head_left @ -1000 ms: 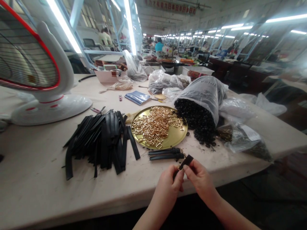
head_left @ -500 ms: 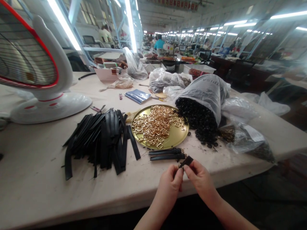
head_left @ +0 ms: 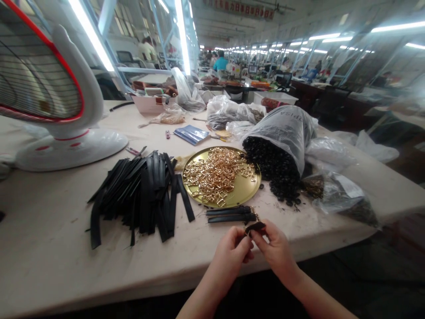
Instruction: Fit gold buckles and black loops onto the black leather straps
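Observation:
Close to the table's front edge, my left hand (head_left: 235,248) and my right hand (head_left: 274,246) meet, both closed on one black strap (head_left: 256,226). The strap bends between the fingertips, and a bit of gold-coloured metal shows by the left fingers; its shape is mostly hidden. Just beyond the hands lie a few finished-looking black straps (head_left: 230,216) with gold buckles at their right ends. A round gold tray (head_left: 244,190) behind them bears a heap of small gold buckles (head_left: 217,170). Left of the tray is a pile of loose black straps (head_left: 142,190).
A plastic bag (head_left: 285,128) lies on its side, spilling small black round pieces (head_left: 277,164). Another clear bag (head_left: 345,195) sits at the right. A white fan (head_left: 73,146) stands at the left. A blue booklet (head_left: 191,134) lies behind the tray. People sit far back.
The black strap has gone from pointing up to the right to being bent flatter between my fingers. Both hands have shifted slightly.

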{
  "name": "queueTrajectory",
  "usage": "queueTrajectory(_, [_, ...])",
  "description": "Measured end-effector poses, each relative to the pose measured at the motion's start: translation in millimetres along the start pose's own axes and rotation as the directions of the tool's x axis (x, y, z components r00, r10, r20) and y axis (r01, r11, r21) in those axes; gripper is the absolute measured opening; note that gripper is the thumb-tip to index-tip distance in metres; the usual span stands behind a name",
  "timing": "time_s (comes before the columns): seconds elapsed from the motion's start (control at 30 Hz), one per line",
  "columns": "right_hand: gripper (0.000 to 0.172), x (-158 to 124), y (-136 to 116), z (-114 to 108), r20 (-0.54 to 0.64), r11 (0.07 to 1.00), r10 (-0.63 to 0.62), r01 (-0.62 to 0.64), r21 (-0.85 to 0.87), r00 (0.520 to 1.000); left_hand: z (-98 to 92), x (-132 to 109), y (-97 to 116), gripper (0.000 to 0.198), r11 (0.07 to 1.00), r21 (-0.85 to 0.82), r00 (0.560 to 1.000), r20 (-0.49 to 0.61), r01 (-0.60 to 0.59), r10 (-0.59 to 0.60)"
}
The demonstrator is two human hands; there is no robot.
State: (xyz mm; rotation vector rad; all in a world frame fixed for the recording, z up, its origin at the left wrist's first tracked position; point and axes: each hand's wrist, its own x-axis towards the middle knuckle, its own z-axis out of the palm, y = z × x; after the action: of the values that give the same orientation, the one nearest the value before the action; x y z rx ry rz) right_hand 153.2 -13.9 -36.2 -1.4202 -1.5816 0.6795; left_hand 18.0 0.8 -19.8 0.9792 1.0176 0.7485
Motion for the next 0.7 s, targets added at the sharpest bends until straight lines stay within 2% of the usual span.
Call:
queueTrajectory(0.1, [0.008, -1.9, -7.0, -2.5, -0.012, 1.000, -0.022, 0.022, 0.011, 1.000, -3.8, -3.7, 2.9, 0.016, 1.000, -0.027, 0.999, 0.041, -0.003, 0.004])
queueTrajectory(0.2, [0.013, -7.1, -14.9, -8.0, 0.021, 0.982, -0.186, 0.187, -0.014, 0.982, -5.6, -2.8, 0.0, 0.023, 0.999, -0.018, 0.999, 0.025, -0.030, 0.030])
queueTrajectory(0.27, [0.019, -10.4, -19.2, -9.8, 0.047, 0.968, -0.249, 0.250, -0.009, 0.967, -4.9, -1.4, -4.0, 0.026, 0.998, 0.004, 0.998, -0.013, -0.062, 0.062])
queueTrajectory(0.37, [0.014, -14.3, -22.4, -7.3, 0.040, 0.985, -0.174, 0.174, 0.002, 0.984, -2.3, -0.4, -10.2, 0.022, 0.995, 0.025, 0.993, -0.066, -0.101, 0.102])
queueTrajectory(0.47, [0.014, -14.6, -19.4, -5.5, 0.097, 0.996, -0.095, 0.094, 0.007, 0.991, -2.3, 1.8, -13.7, 0.028, 0.992, 0.068, 0.994, -0.030, -0.106, 0.108])
queueTrajectory(0.53, [0.012, -8.4, -12.0, -10.3, 0.117, 0.998, -0.068, 0.068, -0.002, 0.991, -4.9, 6.7, -13.8, 0.026, 0.990, 0.117, 0.996, -0.022, -0.082, 0.085])
queueTrajectory(0.63, [0.015, 18.3, 8.3, -28.4, -0.025, 0.995, -0.011, 0.009, -0.100, 1.000, -9.4, 19.3, -11.6, 0.023, 0.995, 0.102, 0.996, -0.082, -0.019, 0.027])
queueTrajectory(0.7, [0.017, 47.6, 26.2, -42.0, -0.106, 0.960, -0.016, -0.014, -0.280, 0.994, -10.5, 28.7, -9.4, 0.024, 0.999, 0.036, 0.996, -0.092, 0.026, -0.022])
